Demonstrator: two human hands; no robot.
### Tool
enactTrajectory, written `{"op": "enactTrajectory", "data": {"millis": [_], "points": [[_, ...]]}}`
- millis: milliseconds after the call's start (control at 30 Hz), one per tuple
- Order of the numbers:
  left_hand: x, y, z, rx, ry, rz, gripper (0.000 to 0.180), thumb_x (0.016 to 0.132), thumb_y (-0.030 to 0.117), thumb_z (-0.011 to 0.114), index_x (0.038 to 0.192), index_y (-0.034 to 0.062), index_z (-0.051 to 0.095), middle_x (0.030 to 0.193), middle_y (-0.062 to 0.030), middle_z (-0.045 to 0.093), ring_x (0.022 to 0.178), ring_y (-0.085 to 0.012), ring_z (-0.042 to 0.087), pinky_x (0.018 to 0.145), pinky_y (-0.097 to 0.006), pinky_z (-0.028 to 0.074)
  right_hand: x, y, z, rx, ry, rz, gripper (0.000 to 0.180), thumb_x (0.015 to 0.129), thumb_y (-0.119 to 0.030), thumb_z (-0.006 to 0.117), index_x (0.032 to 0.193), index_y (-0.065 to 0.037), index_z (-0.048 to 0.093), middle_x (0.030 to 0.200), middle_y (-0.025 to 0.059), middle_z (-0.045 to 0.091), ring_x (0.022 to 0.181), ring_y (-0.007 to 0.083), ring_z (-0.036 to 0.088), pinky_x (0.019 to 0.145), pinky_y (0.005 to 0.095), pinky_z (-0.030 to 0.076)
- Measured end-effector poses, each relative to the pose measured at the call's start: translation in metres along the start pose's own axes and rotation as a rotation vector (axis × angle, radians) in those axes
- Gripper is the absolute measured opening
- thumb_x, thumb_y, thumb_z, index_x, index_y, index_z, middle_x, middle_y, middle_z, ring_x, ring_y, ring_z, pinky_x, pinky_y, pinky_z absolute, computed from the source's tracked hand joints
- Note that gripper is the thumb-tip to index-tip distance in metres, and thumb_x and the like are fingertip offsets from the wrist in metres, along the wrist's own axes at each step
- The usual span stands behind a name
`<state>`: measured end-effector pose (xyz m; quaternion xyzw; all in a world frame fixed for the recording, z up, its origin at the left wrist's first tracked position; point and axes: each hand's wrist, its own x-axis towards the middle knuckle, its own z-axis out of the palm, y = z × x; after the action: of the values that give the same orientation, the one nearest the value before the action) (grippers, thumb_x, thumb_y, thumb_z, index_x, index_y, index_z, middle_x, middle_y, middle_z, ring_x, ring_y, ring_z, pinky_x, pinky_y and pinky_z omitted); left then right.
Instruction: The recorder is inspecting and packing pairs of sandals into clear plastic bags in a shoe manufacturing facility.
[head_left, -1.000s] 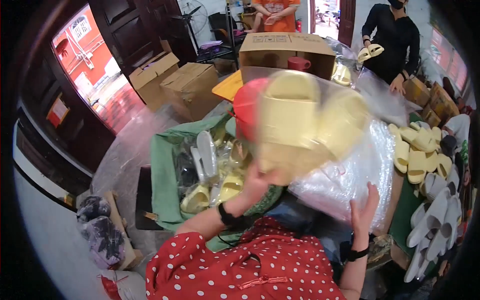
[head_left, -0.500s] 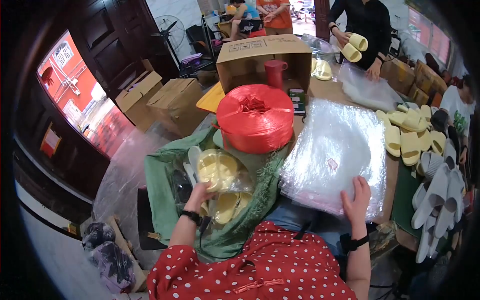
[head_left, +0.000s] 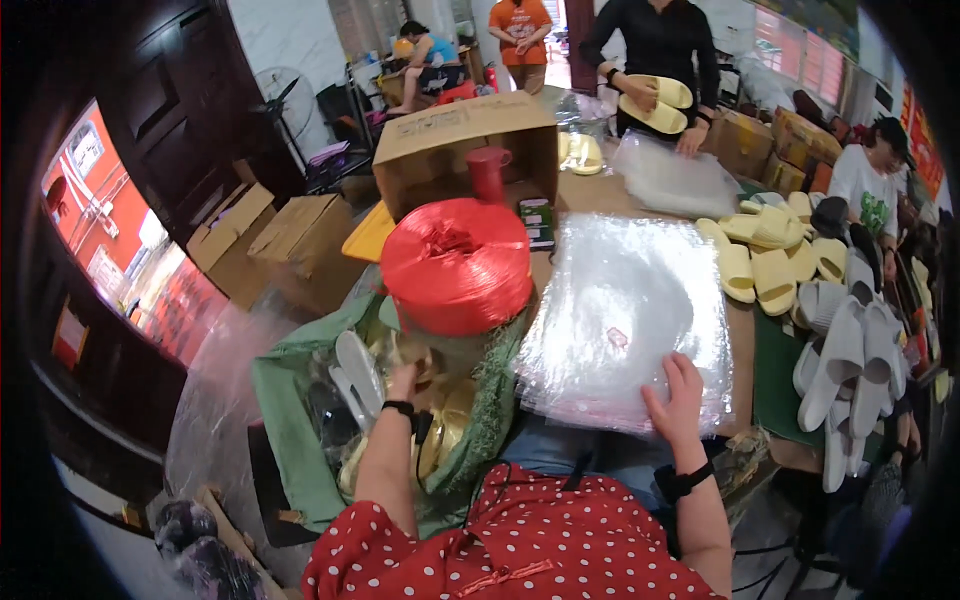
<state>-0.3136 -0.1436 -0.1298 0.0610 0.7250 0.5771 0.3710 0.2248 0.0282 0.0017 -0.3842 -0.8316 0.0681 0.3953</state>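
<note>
My left hand (head_left: 404,380) is down inside a green woven sack (head_left: 285,400), closed on a bagged pair of yellow slippers (head_left: 408,350). Its fingertips are blurred and partly hidden by the slippers. Grey-white slippers (head_left: 357,368) stand beside it in the sack, and more yellow slippers (head_left: 455,415) lie on its other side. My right hand (head_left: 676,398) lies open, fingers apart, on the near right part of a stack of clear plastic bags (head_left: 625,310) on the table.
A big red roll of plastic twine (head_left: 455,270) sits beyond the sack, before an open carton (head_left: 465,125) with a red mug (head_left: 488,175). Piles of yellow slippers (head_left: 772,280) and grey slippers (head_left: 835,375) lie at right. Across the table, a person in black (head_left: 655,50) holds yellow slippers.
My left hand has gone deeper into the sack with the bagged yellow slippers. My right hand stays on the plastic bags. The whole view has shifted as my head turned.
</note>
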Motion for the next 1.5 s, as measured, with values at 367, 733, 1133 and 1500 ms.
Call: {"op": "enactTrajectory", "data": {"millis": [367, 733, 1133, 1500], "points": [[-0.219, 0.135, 0.116, 0.332, 0.674, 1.430, 0.052, 0.092, 0.013, 0.062, 0.138, -0.0008, 0.044, 0.140, -0.0221, 0.048, 0.128, -0.0393, 0.045, 0.110, -0.047, 0.033, -0.001, -0.001, -0.009, -0.022, 0.026, 0.018, 0.058, 0.079, -0.031, 0.077, 0.125, -0.002, 0.056, 0.129, 0.0196, 0.053, 0.122, 0.0390, 0.049, 0.101, 0.0492, 0.040], [-0.231, 0.089, 0.285, 1.026, -0.676, 1.584, 0.057, 0.091, 0.039, 0.064, 0.140, 0.0137, 0.052, 0.152, -0.0157, 0.042, 0.141, -0.0379, 0.036, 0.117, -0.052, 0.025, -0.002, 0.000, -0.003, -0.029, 0.019, 0.030, 0.059, 0.080, -0.034, 0.077, 0.127, -0.004, 0.057, 0.131, 0.0196, 0.054, 0.123, 0.0392, 0.050, 0.103, 0.0489, 0.040], [-0.211, 0.066, 0.287, 0.955, -0.690, 1.388, 0.063, 0.088, 0.045, 0.064, 0.141, 0.0128, 0.054, 0.153, -0.0166, 0.042, 0.143, -0.0364, 0.034, 0.119, -0.051, 0.020, -0.014, 0.065, -0.079, -0.169, 0.271, 0.204, 0.033, 0.082, -0.021, 0.072, 0.112, -0.007, 0.067, 0.120, 0.0166, 0.061, 0.112, 0.0390, 0.056, 0.098, 0.0491, 0.043], [-0.206, 0.065, 0.284, 0.944, -0.660, 1.398, 0.063, 0.089, 0.050, 0.061, 0.141, 0.0147, 0.054, 0.154, -0.0146, 0.041, 0.144, -0.0336, 0.034, 0.119, -0.051, 0.018, -0.009, 0.245, -0.266, -0.778, 0.661, 0.854, 0.059, 0.081, -0.021, 0.070, 0.134, -0.003, 0.051, 0.129, 0.0236, 0.052, 0.124, 0.0447, 0.046, 0.105, 0.0504, 0.039]]}}
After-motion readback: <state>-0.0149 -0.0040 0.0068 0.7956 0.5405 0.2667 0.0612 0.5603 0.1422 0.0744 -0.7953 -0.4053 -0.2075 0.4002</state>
